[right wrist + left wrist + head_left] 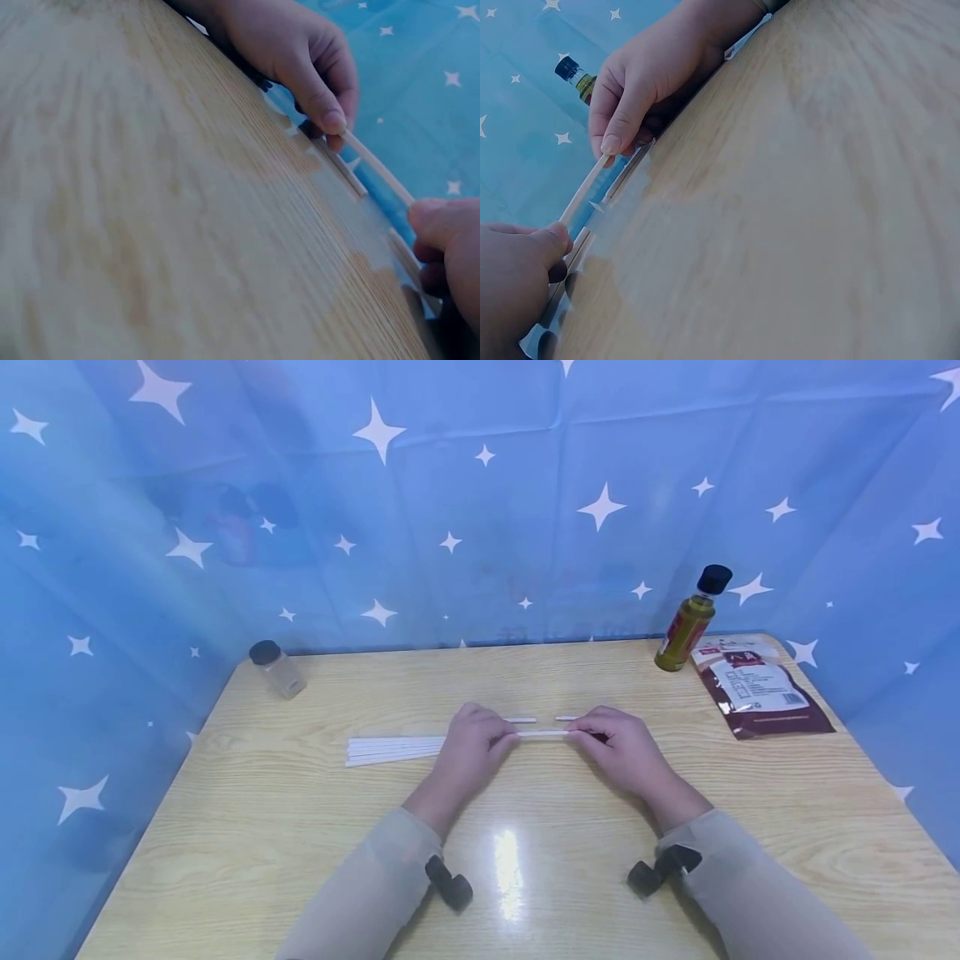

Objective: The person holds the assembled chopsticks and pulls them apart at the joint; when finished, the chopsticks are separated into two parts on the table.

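Between my two hands a thin white stick [543, 733] is held level, just above the table. My left hand [472, 743] pinches one end of it between thumb and fingers, and my right hand [618, 747] pinches the other. The left wrist view shows the same stick [583, 187] stretched between the thumbs, while in the right wrist view the stick [379, 165] looks straight and unbroken. Just behind the hands lie the ends of two more sticks, one left [522, 720] and one right [566, 718], partly hidden. Several white sticks [390, 748] lie side by side left of my left hand.
A small clear jar with a black lid [277, 669] stands at the back left. At the back right are a black-capped bottle of greenish liquid [684, 628] and a brown and white packet [761, 687]. A blue star-patterned cloth [465, 502] hangs behind the wooden table [570, 877].
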Tool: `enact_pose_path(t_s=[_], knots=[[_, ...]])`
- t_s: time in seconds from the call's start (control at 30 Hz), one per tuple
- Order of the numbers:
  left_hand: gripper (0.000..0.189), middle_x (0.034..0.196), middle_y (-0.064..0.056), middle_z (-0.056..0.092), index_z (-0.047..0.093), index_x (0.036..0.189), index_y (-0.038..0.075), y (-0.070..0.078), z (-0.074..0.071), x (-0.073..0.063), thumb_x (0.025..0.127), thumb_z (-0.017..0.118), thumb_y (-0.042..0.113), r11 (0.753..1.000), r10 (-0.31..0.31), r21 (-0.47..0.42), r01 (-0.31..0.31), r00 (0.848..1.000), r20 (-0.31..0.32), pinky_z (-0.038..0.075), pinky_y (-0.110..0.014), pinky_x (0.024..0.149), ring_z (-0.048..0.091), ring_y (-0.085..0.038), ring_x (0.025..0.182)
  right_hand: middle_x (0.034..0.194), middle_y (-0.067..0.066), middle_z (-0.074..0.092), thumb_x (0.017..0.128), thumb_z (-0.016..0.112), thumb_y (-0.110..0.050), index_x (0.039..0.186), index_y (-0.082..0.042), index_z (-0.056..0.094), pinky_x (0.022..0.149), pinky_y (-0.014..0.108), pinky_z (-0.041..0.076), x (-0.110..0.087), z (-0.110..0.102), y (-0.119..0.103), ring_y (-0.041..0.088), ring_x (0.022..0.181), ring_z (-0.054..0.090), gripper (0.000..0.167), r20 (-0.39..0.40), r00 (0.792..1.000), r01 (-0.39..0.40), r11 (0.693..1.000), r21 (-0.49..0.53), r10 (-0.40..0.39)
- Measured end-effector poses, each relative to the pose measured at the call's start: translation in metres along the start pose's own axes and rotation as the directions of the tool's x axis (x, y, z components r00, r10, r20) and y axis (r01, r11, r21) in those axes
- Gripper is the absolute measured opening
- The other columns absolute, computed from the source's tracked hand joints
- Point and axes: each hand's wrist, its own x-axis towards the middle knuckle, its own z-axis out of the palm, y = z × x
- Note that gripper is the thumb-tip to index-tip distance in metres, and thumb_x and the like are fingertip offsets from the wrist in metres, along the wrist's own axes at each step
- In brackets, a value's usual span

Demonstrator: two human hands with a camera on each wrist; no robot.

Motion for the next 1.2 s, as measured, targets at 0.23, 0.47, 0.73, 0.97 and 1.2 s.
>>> enact_pose_path(t_s=[0.23,0.47,0.73,0.97,1.2], knots=[[0.015,0.098,0.014,0.073,0.084,0.105,0.021,0.000,0.004,0.002,0.105,0.071,0.030,0.998,-0.045,-0.047,0.048,0.998,0.054,0.050,-0.031,0.095,0.059,-0.010,0.101,0.091,-0.008,0.071,0.098,0.080,-0.014,0.105,-0.016,0.085,0.069,0.031,0.049,-0.003,-0.004,0.002,0.011,0.078,0.059,0.009,0.016,1.000,-0.025,1.000,-0.008,0.025],[0.017,0.098,0.012,0.073,0.084,0.106,0.021,0.003,0.001,0.002,0.106,0.070,0.031,0.997,-0.066,-0.041,0.069,0.995,0.078,0.052,-0.032,0.095,0.062,-0.011,0.099,0.094,-0.006,0.073,0.099,0.078,-0.013,0.107,-0.014,0.085,0.071,0.031,0.049,-0.005,-0.007,0.005,0.013,0.081,0.061,0.010,0.028,1.000,-0.006,1.000,0.013,0.005],[0.016,0.094,0.012,0.069,0.084,0.105,0.020,-0.001,-0.004,0.003,0.105,0.072,0.029,0.987,-0.141,-0.079,0.142,0.990,0.024,0.055,-0.033,0.092,0.062,-0.010,0.095,0.099,-0.004,0.073,0.100,0.077,-0.013,0.108,-0.014,0.085,0.078,0.026,0.049,-0.005,-0.017,0.009,0.014,0.090,0.063,0.010,-0.028,0.995,-0.099,0.995,-0.002,0.099],[0.013,0.089,0.012,0.067,0.085,0.107,0.019,-0.005,-0.001,0.001,0.101,0.076,0.028,0.992,-0.105,-0.070,0.105,0.994,0.007,0.053,-0.029,0.082,0.058,-0.010,0.089,0.092,-0.006,0.073,0.096,0.082,-0.014,0.101,-0.016,0.085,0.071,0.022,0.047,-0.005,-0.012,0.009,0.013,0.081,0.061,0.006,-0.062,0.997,-0.053,0.999,0.013,0.054],[0.015,0.104,0.008,0.076,0.084,0.112,0.019,-0.006,0.000,-0.001,0.099,0.080,0.024,0.995,-0.097,-0.037,0.095,0.995,-0.035,0.055,-0.029,0.090,0.064,-0.012,0.099,0.092,-0.005,0.070,0.092,0.086,-0.009,0.097,-0.014,0.084,0.071,0.019,0.048,-0.003,-0.006,0.010,0.012,0.082,0.060,0.008,-0.096,0.995,-0.003,1.000,0.006,0.003]])
